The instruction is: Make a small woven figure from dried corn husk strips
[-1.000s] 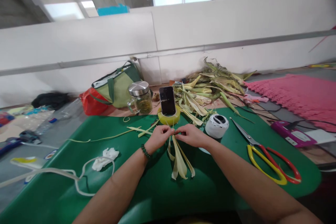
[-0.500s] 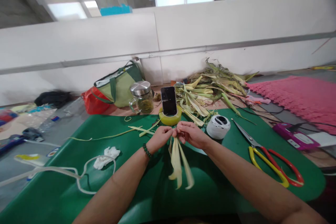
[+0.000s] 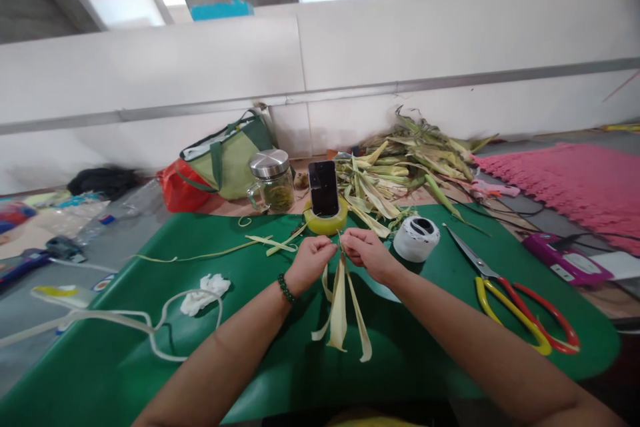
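My left hand and my right hand are both closed in a pinch on the top of a small bundle of pale corn-husk strips. The strips hang down from my fingers over the green mat. A thin strand sticks up between my fingertips. A beaded bracelet is on my left wrist. A white spool stands just right of my right hand. A phone stands upright in a yellow tape roll just beyond my hands.
Scissors with yellow and red handles lie on the mat at right. A heap of corn husks is behind, next to a glass jar and a green bag. White cord and loose strips lie left.
My hands have lifted slightly and drawn a little apart. The husk bundle now hangs a bit straighter below them, its tips shifted.
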A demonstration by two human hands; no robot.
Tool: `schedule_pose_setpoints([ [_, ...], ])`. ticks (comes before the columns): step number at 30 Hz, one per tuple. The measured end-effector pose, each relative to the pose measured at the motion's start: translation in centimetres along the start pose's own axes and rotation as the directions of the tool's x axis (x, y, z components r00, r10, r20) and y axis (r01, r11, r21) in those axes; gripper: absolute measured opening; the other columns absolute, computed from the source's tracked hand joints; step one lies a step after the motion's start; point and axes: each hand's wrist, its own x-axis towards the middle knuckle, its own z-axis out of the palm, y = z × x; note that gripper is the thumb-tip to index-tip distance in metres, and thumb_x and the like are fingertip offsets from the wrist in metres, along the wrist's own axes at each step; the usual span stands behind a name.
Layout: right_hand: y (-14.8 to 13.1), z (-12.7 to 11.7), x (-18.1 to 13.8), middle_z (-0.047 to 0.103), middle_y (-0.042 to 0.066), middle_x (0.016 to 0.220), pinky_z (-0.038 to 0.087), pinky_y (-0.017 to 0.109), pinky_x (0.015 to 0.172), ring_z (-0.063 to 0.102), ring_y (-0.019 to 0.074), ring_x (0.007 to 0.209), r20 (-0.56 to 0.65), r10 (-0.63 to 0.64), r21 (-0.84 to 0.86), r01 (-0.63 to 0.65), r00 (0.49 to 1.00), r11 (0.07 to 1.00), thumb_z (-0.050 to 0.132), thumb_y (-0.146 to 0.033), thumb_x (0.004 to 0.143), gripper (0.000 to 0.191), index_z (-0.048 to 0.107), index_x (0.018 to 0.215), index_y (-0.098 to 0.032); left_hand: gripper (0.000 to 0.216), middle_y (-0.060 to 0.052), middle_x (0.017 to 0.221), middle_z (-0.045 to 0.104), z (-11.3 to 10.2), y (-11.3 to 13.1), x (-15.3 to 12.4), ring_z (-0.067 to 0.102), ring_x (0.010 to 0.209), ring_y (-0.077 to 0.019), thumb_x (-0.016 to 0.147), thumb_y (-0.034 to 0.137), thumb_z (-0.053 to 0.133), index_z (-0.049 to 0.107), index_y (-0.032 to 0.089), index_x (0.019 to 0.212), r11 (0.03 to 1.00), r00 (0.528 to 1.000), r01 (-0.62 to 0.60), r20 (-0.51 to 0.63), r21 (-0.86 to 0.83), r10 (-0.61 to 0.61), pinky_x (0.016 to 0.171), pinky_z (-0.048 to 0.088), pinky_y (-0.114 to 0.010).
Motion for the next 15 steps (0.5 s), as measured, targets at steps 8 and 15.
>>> schedule_pose_setpoints([
  [8, 0.3, -0.1, 0.3, 0.025, -0.011, 0.044, 0.009, 0.018, 0.037, 0.017, 0.0016, 0.036, -0.014, 0.074, 0.004, -0.074, 0.997, 0.997, 0.058, -0.032, 0.066, 0.028, 0.036, 0.053, -0.019, 0.042, 0.006, 0.049, 0.025, 0.0, -0.7, 0.3, 0.027, 0.051, -0.0094, 0.071, 0.029, 0.055, 0.025, 0.020, 0.043, 0.983, 0.990, -0.125, -0.055, 0.135, 0.133, 0.052, 0.025, -0.026],
  [15, 0.6, -0.6, 1.1, 0.038, -0.009, 0.041, 0.014, 0.017, 0.033, 0.026, 0.0023, 0.033, -0.016, 0.087, 0.007, -0.087, 0.996, 0.996, 0.054, -0.033, 0.066, 0.020, 0.046, 0.055, -0.018, 0.026, -0.003, 0.070, 0.058, -0.7, 0.0, 0.4, 0.053, 0.078, -0.0180, 0.074, 0.036, 0.062, 0.065, 0.017, 0.056, 0.962, 0.956, -0.197, -0.182, 0.188, 0.231, 0.076, 0.040, -0.030],
])
